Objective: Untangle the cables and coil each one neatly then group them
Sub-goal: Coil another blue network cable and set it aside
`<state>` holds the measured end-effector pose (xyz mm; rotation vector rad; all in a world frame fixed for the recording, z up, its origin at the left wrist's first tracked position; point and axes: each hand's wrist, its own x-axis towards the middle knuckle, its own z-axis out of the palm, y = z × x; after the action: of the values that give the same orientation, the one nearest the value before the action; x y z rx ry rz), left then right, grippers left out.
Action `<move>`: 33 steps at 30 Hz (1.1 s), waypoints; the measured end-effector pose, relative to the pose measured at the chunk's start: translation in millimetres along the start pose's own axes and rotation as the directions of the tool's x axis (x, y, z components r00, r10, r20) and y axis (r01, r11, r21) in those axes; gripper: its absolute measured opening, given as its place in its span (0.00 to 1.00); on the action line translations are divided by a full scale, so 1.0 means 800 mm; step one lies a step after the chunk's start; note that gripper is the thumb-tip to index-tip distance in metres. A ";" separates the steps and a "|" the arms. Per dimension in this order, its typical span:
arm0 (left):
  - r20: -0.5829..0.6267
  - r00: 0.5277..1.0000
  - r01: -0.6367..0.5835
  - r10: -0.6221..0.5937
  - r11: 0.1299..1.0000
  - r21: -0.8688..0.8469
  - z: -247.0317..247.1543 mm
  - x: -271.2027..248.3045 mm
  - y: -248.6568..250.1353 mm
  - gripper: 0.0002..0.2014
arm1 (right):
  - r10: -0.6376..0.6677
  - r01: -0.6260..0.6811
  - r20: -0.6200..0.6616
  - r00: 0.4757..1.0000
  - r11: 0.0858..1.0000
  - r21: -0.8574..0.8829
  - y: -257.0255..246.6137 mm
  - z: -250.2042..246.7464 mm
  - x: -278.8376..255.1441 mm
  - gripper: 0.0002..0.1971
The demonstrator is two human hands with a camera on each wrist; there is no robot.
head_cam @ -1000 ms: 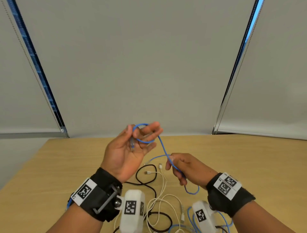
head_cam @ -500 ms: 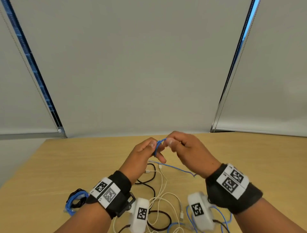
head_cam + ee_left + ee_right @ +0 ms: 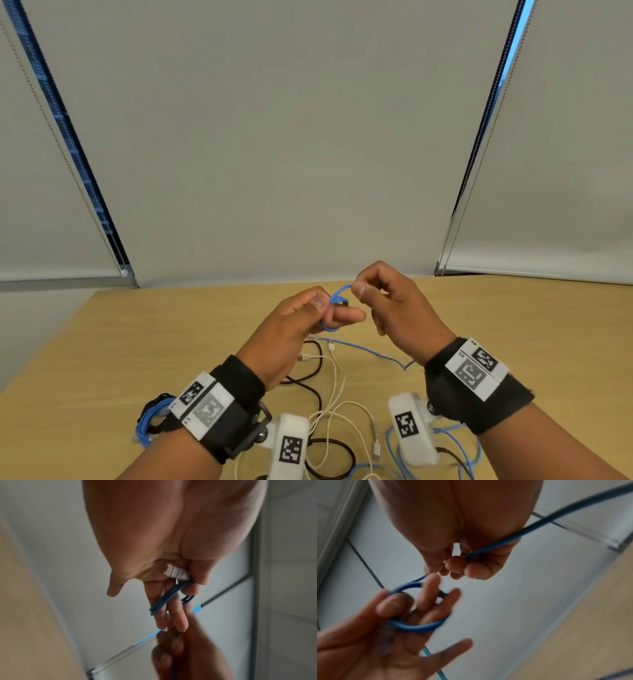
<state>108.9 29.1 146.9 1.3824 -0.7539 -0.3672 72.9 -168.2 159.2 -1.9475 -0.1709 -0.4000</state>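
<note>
A thin blue cable (image 3: 334, 301) is wound in small loops round the fingers of my left hand (image 3: 337, 310), which is raised above the table. In the left wrist view the loops (image 3: 164, 600) cross two fingers and the clear plug (image 3: 175, 572) sits against the palm. My right hand (image 3: 358, 289) is just right of the left and pinches the same cable between thumb and fingertips; the right wrist view shows the cable (image 3: 488, 547) running through its curled fingers. The slack of the blue cable (image 3: 376, 353) trails down over the table.
On the wooden table (image 3: 513, 342) below my hands lie a loose black cable (image 3: 313, 380) and white cables (image 3: 337, 407), crossing each other. A coiled blue and black bundle (image 3: 150, 421) sits near the left wrist. More blue cable (image 3: 455, 442) lies at the lower right. Roller blinds stand behind.
My left hand turned palm down and moved right. The right hand rose from the table to meet it, bringing the blue cable round the left fingers; the slack has shortened.
</note>
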 end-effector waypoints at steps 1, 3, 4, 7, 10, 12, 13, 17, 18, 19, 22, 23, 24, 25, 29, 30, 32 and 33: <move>0.008 1.000 -0.012 0.013 0.992 -0.124 -0.005 -0.001 0.003 0.15 | 0.004 -0.003 0.034 0.999 0.998 -0.055 0.004 -0.003 0.001 0.10; 0.019 0.999 -0.040 0.051 0.926 -0.375 -0.010 0.000 0.014 0.15 | 0.034 -0.021 0.099 0.994 0.992 -0.124 0.014 -0.003 -0.001 0.12; 0.002 0.998 -0.061 0.070 0.883 -0.465 -0.012 0.001 0.020 0.16 | 0.059 -0.042 0.118 0.991 0.989 -0.144 0.020 0.000 -0.004 0.13; -0.122 0.985 -0.172 0.126 0.818 -0.549 -0.022 0.008 0.038 0.16 | 0.140 -0.108 0.181 0.974 0.979 -0.175 0.036 0.018 -0.021 0.16; -0.233 0.959 -0.250 0.164 0.877 -0.411 -0.027 0.013 0.044 0.14 | 0.146 -0.113 0.213 0.966 0.981 -0.160 0.039 0.035 -0.036 0.17; -0.279 0.945 -0.238 0.174 0.947 -0.216 -0.028 0.016 0.038 0.12 | 0.078 -0.045 0.201 0.976 0.986 -0.163 0.029 0.043 -0.040 0.18; -0.287 0.941 -0.208 0.180 0.976 -0.071 -0.028 0.018 0.033 0.12 | 0.036 -0.004 0.201 0.979 0.987 -0.158 0.022 0.046 -0.042 0.18; -0.192 0.977 -0.013 0.088 0.933 0.360 -0.030 0.022 0.003 0.13 | -0.081 0.114 0.213 0.974 0.982 -0.148 -0.005 0.041 -0.037 0.11; -0.157 0.986 0.012 0.055 0.918 0.397 -0.028 0.020 -0.003 0.14 | -0.105 0.134 0.185 0.977 0.978 -0.157 -0.009 0.036 -0.033 0.08; -0.124 0.992 0.025 0.028 0.915 0.403 -0.024 0.018 -0.007 0.15 | -0.128 0.153 0.147 0.981 0.972 -0.176 -0.012 0.031 -0.028 0.07; -0.015 0.999 0.034 -0.031 0.965 0.259 -0.011 0.009 -0.012 0.17 | -0.161 0.167 0.047 0.986 0.958 -0.233 -0.015 0.017 -0.017 0.08; 0.014 0.999 0.033 -0.037 0.979 0.202 -0.008 0.007 -0.011 0.17 | -0.150 0.151 0.023 0.988 0.964 -0.218 -0.014 0.016 -0.015 0.08; 0.037 0.999 0.030 -0.036 0.987 0.160 -0.006 0.005 -0.010 0.18 | -0.133 0.132 0.006 0.991 0.974 -0.182 -0.012 0.016 -0.014 0.08; 0.054 0.998 0.025 -0.033 0.990 0.137 -0.004 0.004 -0.009 0.18 | -0.111 0.110 0.001 0.994 0.985 -0.132 -0.010 0.017 -0.014 0.08; -0.004 1.000 0.003 -0.002 0.983 0.183 0.005 0.006 -0.012 0.16 | -0.090 0.090 0.007 0.996 0.995 -0.054 -0.005 0.025 -0.017 0.09; -0.031 1.000 0.002 0.004 0.981 0.196 0.007 0.006 -0.013 0.16 | -0.106 0.106 -0.002 0.994 0.992 -0.067 -0.005 0.027 -0.016 0.09; -0.068 0.998 0.012 0.001 0.981 0.196 0.011 0.006 -0.016 0.16 | -0.157 0.152 -0.023 0.987 0.978 -0.143 -0.003 0.031 -0.015 0.09; -0.080 0.997 0.017 -0.001 0.980 0.198 0.013 0.006 -0.017 0.16 | -0.168 0.161 -0.028 0.985 0.973 -0.163 -0.003 0.033 -0.015 0.10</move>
<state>108.2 16.2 135.1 1.5787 -0.7339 -0.2472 66.4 -142.1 147.7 -2.0883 -0.2818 -0.5784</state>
